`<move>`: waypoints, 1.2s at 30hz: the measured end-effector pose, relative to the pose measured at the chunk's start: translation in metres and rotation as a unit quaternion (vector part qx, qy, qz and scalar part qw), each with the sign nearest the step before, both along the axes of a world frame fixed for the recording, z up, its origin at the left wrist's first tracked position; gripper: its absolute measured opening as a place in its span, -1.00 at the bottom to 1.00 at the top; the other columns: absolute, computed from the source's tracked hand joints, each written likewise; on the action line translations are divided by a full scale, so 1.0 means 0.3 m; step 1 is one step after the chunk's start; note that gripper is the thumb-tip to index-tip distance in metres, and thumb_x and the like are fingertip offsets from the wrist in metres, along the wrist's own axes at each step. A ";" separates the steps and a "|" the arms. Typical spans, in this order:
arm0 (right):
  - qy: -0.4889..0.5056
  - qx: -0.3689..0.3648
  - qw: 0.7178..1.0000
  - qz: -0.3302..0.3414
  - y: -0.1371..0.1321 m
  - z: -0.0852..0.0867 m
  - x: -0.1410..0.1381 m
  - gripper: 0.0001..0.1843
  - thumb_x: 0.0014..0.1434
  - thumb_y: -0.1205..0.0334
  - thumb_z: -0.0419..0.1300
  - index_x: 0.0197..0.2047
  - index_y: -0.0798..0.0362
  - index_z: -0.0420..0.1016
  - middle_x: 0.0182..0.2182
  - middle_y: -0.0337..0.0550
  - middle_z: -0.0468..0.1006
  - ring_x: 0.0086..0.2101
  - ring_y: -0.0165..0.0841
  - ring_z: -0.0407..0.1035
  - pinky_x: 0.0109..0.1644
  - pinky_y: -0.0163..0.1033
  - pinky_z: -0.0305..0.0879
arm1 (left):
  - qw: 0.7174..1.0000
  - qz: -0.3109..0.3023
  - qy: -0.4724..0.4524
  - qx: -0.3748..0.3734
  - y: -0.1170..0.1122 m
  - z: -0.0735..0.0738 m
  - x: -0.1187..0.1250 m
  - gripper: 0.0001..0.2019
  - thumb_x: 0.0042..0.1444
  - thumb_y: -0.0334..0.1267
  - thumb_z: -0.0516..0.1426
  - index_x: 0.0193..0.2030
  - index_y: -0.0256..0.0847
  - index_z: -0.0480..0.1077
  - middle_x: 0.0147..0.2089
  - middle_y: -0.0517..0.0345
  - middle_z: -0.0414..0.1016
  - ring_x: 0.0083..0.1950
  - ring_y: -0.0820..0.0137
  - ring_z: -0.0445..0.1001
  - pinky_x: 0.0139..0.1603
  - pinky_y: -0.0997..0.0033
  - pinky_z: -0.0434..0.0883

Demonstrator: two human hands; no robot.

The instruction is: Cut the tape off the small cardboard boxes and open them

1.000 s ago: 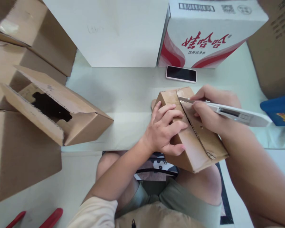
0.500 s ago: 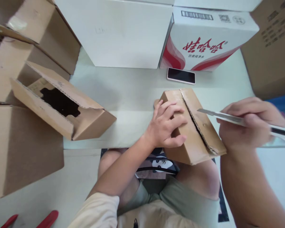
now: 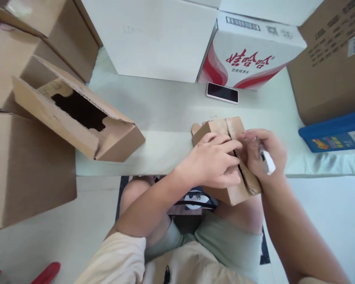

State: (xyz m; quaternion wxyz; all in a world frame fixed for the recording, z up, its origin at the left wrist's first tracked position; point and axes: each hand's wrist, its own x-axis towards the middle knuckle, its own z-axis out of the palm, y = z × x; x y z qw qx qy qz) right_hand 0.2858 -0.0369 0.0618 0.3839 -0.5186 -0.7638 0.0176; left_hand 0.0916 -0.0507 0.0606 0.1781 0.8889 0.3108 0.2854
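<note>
A small brown cardboard box (image 3: 215, 128) rests on the table's front edge and my lap, its top seam slit open. My left hand (image 3: 214, 163) lies on the left flap with fingertips curled at the seam. My right hand (image 3: 262, 154) sits on the right flap, fingers at the seam too, while gripping a white utility knife (image 3: 266, 161) that points away from the box.
An opened cardboard box (image 3: 85, 122) lies tipped at left. A phone (image 3: 222, 92) lies behind, before a red-and-white printed carton (image 3: 251, 51) and a white box (image 3: 154, 35). A large brown box (image 3: 331, 55) and a blue box (image 3: 334, 132) stand right. Red handles (image 3: 44, 272) at bottom left.
My right hand lifted the knife off the seam, swung it right, then came back onto the right flap with the knife turned aside. My left fingers moved to the seam.
</note>
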 end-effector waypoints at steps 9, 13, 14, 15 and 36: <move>-0.053 0.007 0.978 0.202 0.055 0.062 0.041 -0.68 0.21 0.36 0.17 -0.04 -0.14 0.61 -0.21 -0.16 0.74 -0.06 -0.13 0.62 0.03 0.04 0.54 | 0.994 0.030 -0.073 0.081 0.030 -0.100 -0.004 -0.70 0.19 -0.08 0.12 -0.02 0.00 0.58 0.19 0.03 0.53 0.26 0.02 0.32 0.32 -0.08 0.08; -0.136 -0.042 0.963 0.230 0.084 0.088 0.070 -0.79 0.26 0.22 0.20 -0.09 -0.18 0.62 0.08 -0.13 0.72 0.19 -0.02 0.52 0.19 0.18 0.43 | 0.987 0.028 -0.110 0.112 0.053 -0.129 -0.022 -0.69 0.16 -0.02 0.09 -0.07 0.01 0.56 0.14 0.02 0.47 0.20 0.02 0.31 0.28 -0.07 0.08; -0.154 -0.047 0.961 0.224 0.086 0.096 0.071 -0.81 0.26 0.19 0.20 -0.10 -0.19 0.62 0.12 -0.13 0.69 0.22 -0.01 0.49 0.21 0.19 0.41 | 0.985 0.026 -0.120 0.120 0.055 -0.133 -0.023 -0.70 0.16 -0.01 0.08 -0.10 0.00 0.56 0.12 0.02 0.47 0.18 0.03 0.31 0.27 -0.06 0.08; -0.166 -0.031 0.964 0.206 0.087 0.106 0.068 -0.82 0.26 0.17 0.20 -0.13 -0.18 0.63 0.12 -0.12 0.69 0.19 0.00 0.51 0.19 0.18 0.40 | 0.984 0.025 -0.126 0.124 0.057 -0.136 -0.022 -0.70 0.15 -0.02 0.08 -0.11 -0.01 0.56 0.10 0.01 0.47 0.17 0.03 0.31 0.26 -0.06 0.09; 0.069 0.021 0.994 -0.084 0.070 0.106 -0.062 -0.82 0.22 0.21 0.24 -0.35 -0.04 0.68 -0.50 -0.21 0.68 -0.47 -0.19 0.59 -0.32 -0.07 0.46 | 0.984 0.016 -0.127 0.121 0.046 -0.121 0.019 -0.70 0.13 -0.06 0.06 -0.13 0.03 0.58 0.06 0.12 0.62 0.19 0.04 0.38 0.29 -0.10 0.08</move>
